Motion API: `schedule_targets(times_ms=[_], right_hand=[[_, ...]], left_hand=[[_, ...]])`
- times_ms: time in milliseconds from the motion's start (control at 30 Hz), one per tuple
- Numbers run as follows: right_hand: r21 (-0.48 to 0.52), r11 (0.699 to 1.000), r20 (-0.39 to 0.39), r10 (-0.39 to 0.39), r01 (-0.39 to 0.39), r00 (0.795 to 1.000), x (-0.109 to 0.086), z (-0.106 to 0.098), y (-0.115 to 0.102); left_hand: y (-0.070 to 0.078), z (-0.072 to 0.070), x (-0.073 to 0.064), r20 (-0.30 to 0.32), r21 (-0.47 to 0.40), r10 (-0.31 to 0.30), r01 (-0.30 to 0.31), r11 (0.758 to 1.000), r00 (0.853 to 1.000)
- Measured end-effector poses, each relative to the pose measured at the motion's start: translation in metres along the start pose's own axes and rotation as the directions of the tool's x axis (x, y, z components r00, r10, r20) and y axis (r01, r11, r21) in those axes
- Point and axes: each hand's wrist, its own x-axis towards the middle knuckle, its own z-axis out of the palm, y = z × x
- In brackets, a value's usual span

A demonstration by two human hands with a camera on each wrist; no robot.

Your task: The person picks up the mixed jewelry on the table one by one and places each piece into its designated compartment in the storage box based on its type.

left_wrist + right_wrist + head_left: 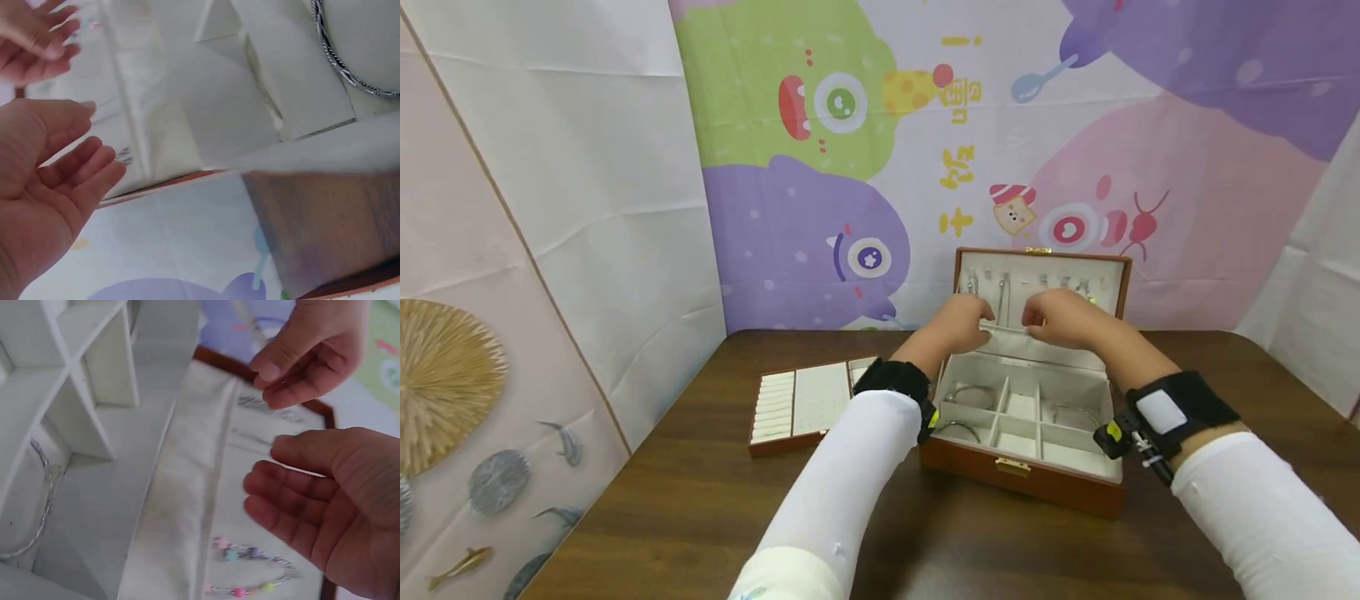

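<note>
A brown jewelry box [1022,483] stands with its lid [1126,287] raised. Both my hands are in front of the lid. My left hand [961,323] is at its left part, fingers loosely bent, with nothing visible in them. The right hand [1063,318] is beside it, thumb and fingers apart in the right wrist view. Silver necklaces [1004,292] hang inside the lid above a pale fabric pocket [181,481]. A necklace with colored beads [253,553] hangs there too. A braided silver bracelet [331,56] and another silver bracelet [47,506] lie in the compartments.
A jewelry tray [820,400] with ring rolls and a flat pale panel lies left of the box, partly behind my left forearm. Both are on a dark wooden table [700,500]. A cartoon-printed cloth [805,233] hangs behind the table.
</note>
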Motion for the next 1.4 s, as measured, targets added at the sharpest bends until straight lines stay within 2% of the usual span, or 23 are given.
schedule_targets(times_ms=[67,167,233,300,467,633,767,900,1033,1200,1333,1400], right_hand=[[0.021,0.999,0.005,-0.025,0.025,1.0,-0.01,0.001,-0.006],[0.062,0.996,-0.001,-0.062,0.062,0.998,-0.026,0.002,-0.018],[0.087,0.992,-0.017,-0.089,0.091,0.996,-0.037,0.003,-0.026],[0.107,0.986,-0.037,-0.123,0.126,0.992,-0.046,0.006,-0.035],[0.116,0.971,-0.065,-0.203,0.209,0.977,-0.064,0.016,-0.055],[0.121,0.957,-0.074,-0.257,0.264,0.964,-0.072,0.028,-0.072],[0.115,0.943,-0.076,-0.305,0.312,0.949,-0.074,0.039,-0.082],[0.114,0.939,-0.049,-0.321,0.324,0.946,-0.077,0.05,-0.088],[0.119,0.938,-0.022,-0.326,0.327,0.945,-0.08,0.059,-0.092],[0.105,0.927,-0.032,-0.358,0.359,0.933,-0.08,0.067,-0.098],[0.082,0.923,-0.051,-0.372,0.376,0.927,-0.079,0.069,-0.103],[0.069,0.922,-0.056,-0.378,0.381,0.924,-0.078,0.07,-0.107]], left_hand=[[-0.002,-0.004,-0.013,-0.032,-0.078,0.018,-0.02,0.997,0.999],[-0.005,-0.012,-0.035,-0.058,-0.206,0.024,-0.036,0.978,0.998],[-0.007,-0.016,-0.051,-0.074,-0.254,0.025,-0.043,0.966,0.997],[-0.012,-0.018,-0.066,-0.092,-0.27,0.034,-0.058,0.961,0.995],[-0.025,-0.013,-0.105,-0.125,-0.233,0.054,-0.082,0.969,0.991],[-0.036,-0.008,-0.145,-0.15,-0.231,0.036,-0.07,0.97,0.988],[-0.043,-0.006,-0.17,-0.18,-0.265,0.01,-0.059,0.962,0.984],[-0.047,-0.004,-0.183,-0.165,-0.319,-0.002,-0.051,0.946,0.986],[-0.048,-0.002,-0.184,-0.145,-0.35,0.005,-0.056,0.935,0.989],[-0.056,-0.005,-0.19,-0.138,-0.365,-0.016,-0.036,0.93,0.99],[-0.07,-0.011,-0.196,-0.154,-0.363,-0.074,0.013,0.932,0.985],[-0.081,-0.014,-0.201,-0.157,-0.369,-0.126,0.061,0.927,0.98]])
